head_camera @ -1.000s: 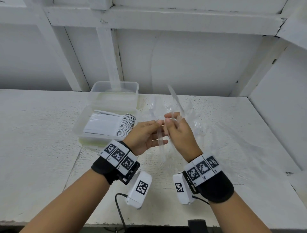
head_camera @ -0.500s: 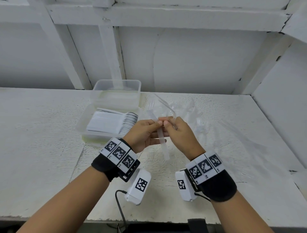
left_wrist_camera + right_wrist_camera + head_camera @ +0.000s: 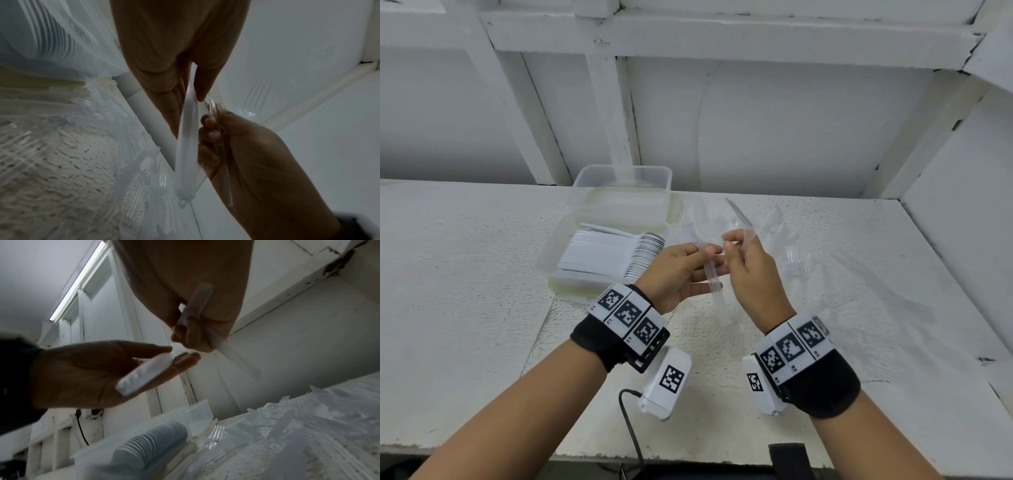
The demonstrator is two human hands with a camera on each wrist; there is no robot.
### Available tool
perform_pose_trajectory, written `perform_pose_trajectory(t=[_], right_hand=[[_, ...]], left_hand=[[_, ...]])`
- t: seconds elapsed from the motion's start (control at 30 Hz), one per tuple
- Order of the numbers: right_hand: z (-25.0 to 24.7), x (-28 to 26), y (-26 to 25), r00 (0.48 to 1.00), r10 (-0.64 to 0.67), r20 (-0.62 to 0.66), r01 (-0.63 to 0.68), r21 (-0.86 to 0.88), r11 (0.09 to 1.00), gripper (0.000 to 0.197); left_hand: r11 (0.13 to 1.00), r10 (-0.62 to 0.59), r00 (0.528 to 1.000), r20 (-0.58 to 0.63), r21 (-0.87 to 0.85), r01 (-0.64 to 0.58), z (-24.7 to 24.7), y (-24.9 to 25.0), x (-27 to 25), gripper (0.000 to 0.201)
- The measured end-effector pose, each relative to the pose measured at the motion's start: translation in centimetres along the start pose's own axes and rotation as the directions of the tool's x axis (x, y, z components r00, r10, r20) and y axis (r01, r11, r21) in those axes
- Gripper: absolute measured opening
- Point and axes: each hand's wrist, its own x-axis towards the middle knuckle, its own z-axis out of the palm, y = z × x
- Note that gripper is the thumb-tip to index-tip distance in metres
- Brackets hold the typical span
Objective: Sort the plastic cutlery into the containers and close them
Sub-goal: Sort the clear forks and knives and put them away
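Fingers: left hand [image 3: 681, 270] pinching stacked clear cutlery [image 3: 710, 270], aligned for boxing | right hand [image 3: 751, 270] gripping one clear piece [image 3: 741, 219], likely next onto stack | right of spoon-filled container [image 3: 558, 253]

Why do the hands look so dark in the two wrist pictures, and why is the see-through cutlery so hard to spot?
Left wrist view: the right hand is dim against pale walls. Right wrist view: a bright ceiling light shines behind the left hand, which turns shadowy. Head view: even light, but the clear cutlery pile blends into the white table.
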Motion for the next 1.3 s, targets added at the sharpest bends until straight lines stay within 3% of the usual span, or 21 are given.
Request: perform_pose_trajectory(t=[0.2, 0.33, 0.4, 0.47, 0.6, 0.7, 0.8, 0.97, 1.13, 1.3], right_hand=[[0.7, 0.7, 1.0, 0.997, -0.08, -0.006, 0.076, -0.245, 0.966, 0.026], [0.2, 0.7, 0.9, 0.997, -0.037, 0.074, 0.051, -0.191, 0.98, 0.03], [-0.3, 0.8, 0.6, 0.999, -0.005, 0.039, 0.012, -0.19, 0.982, 0.03], [-1.0, 0.9, 0.0, 0.999, 0.046, -0.001, -0.046, -0.176, 0.983, 0.029], [-1.6, 1.0, -0.5, 0.977, 0.198, 0.072, -0.193, -0.079, 0.978, 0.042], [-1.3, 1.4, 0.3, 0.988, 0.153, 0.025, -0.153, 0.011, 0.988, 0.031], [-0.6, 1.8, 1.3, 0.989, 0.093, -0.112, -0.096, -0.027, 0.995, 0.016], [0.9, 2.1, 1.6, 0.977, -0.044, -0.207, 0.017, -0.131, 0.991, 0.016], [1.5, 1.8, 1.3, 0.989, -0.089, -0.116, 0.076, -0.114, 0.991, 0.02], [1.2, 2.5, 1.0, 1.0, 0.002, 0.01, -0.002, 0.018, 1.0, 0.031]], left_hand=[[1.0, 0.011, 0.999, 0.034, -0.018, -0.01, 0.1, 0.2, 0.3, 0.024], [1.0, 0.011, 1.0, 0.005, 0.028, -0.011, -0.3, 0.0, 0.6, 0.017], [0.999, 0.01, 1.0, -0.008, 0.051, -0.01, -0.4, 0.0, 0.6, 0.015], [0.999, 0.007, 1.0, -0.025, 0.051, -0.006, -0.4, 0.0, 0.7, 0.012], [0.999, 0.01, 0.999, -0.051, 0.033, -0.009, -0.4, 0.1, 0.8, 0.012], [1.0, 0.006, 0.998, -0.061, 0.017, -0.005, -0.3, 0.1, 0.8, 0.012], [1.0, 0.005, 0.998, -0.067, 0.003, -0.005, -0.1, 0.0, 0.9, 0.011], [0.999, 0.024, 0.997, -0.073, -0.027, -0.026, 0.0, 0.0, 1.3, 0.012], [0.999, 0.045, 0.993, -0.105, -0.02, -0.047, -0.3, -0.1, 1.7, 0.015], [1.0, 0.019, 0.995, -0.095, -0.006, -0.02, -1.1, 0.2, 2.2, 0.019]])
